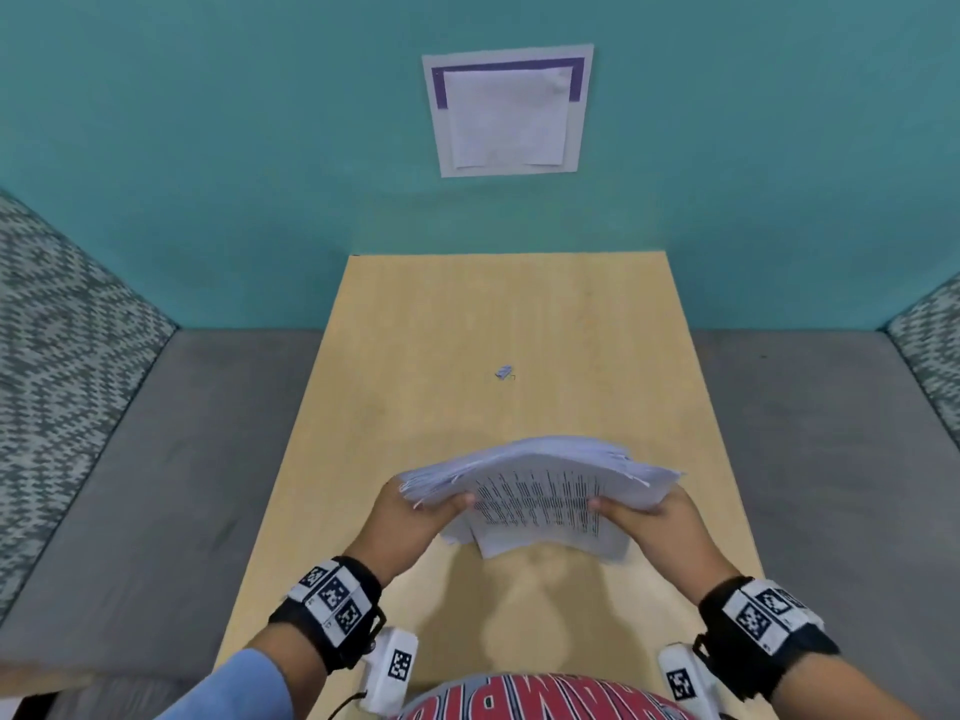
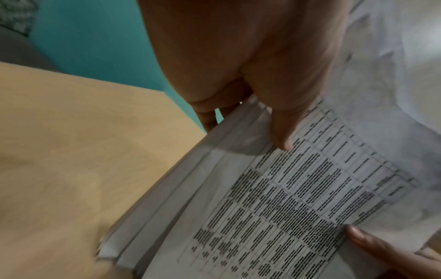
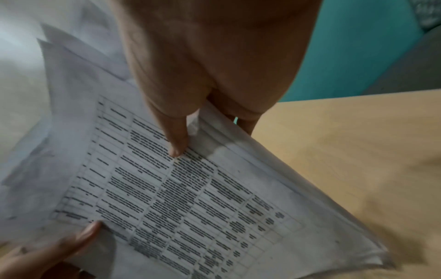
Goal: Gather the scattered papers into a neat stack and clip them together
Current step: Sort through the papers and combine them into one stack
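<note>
A loose stack of white printed papers [image 1: 540, 491] is held upright above the wooden table [image 1: 415, 356], its edges uneven. My left hand [image 1: 415, 506] grips its left side, thumb on the printed front sheet [image 2: 298, 198]. My right hand [image 1: 654, 511] grips the right side, thumb on the same sheet [image 3: 179, 188]. The other fingers of both hands are behind the stack. A small clip [image 1: 505, 372] lies on the table farther away, near the middle, apart from both hands.
The narrow table runs to a teal wall [image 1: 208, 148] with a paper notice [image 1: 509, 109] stuck on it. Grey seats [image 1: 156, 459] flank the table on both sides, with patterned backrests [image 1: 52, 330].
</note>
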Available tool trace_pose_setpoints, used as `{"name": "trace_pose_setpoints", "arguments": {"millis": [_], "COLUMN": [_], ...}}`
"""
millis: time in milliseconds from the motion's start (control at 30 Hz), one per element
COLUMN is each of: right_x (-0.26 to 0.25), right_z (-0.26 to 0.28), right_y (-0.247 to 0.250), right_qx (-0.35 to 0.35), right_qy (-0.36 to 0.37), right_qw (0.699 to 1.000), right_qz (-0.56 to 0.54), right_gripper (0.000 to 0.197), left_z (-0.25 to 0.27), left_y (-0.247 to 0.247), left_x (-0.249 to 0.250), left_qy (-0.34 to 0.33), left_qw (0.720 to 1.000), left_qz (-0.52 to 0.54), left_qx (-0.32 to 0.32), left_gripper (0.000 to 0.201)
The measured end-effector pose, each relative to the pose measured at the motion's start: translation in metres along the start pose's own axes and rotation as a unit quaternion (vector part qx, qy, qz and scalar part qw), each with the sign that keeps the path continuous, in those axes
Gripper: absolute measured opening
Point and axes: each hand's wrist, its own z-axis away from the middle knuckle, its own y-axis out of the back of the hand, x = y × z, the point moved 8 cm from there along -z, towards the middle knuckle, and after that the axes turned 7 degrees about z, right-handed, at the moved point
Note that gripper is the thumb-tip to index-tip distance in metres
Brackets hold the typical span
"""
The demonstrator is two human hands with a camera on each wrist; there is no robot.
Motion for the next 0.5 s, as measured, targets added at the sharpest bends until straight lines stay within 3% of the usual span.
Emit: {"name": "trace_pose_setpoints", "arguments": {"millis": [167, 333, 400, 500], "right_x": [-0.027, -0.009, -0.012, -0.020], "right_z": [0.006, 0.007, 0.005, 0.001], "right_y": [0.011, -0.004, -0.005, 0.004], "right_qx": [0.005, -0.029, -0.023, 0.013], "right_qy": [0.042, 0.038, 0.054, 0.038], "right_qw": [0.999, 0.999, 0.998, 0.999], "right_qz": [-0.029, 0.015, 0.029, 0.003], "right_gripper": [0.020, 0.020, 0.013, 0.012], "left_z": [0.000, 0.000, 0.000, 0.001], "left_y": [0.002, -0.005, 0.000, 0.008], "left_x": [0.026, 0.010, 0.008, 0.018], "left_qy": [-0.046, -0.026, -0.016, -0.025], "left_qw": [0.998, 0.997, 0.999, 0.998], "left_qz": [0.035, -0.053, -0.043, 0.047], "left_qx": [-0.003, -0.058, -0.024, 0.030], "left_gripper": [0.020, 0.012, 0.007, 0.018]}}
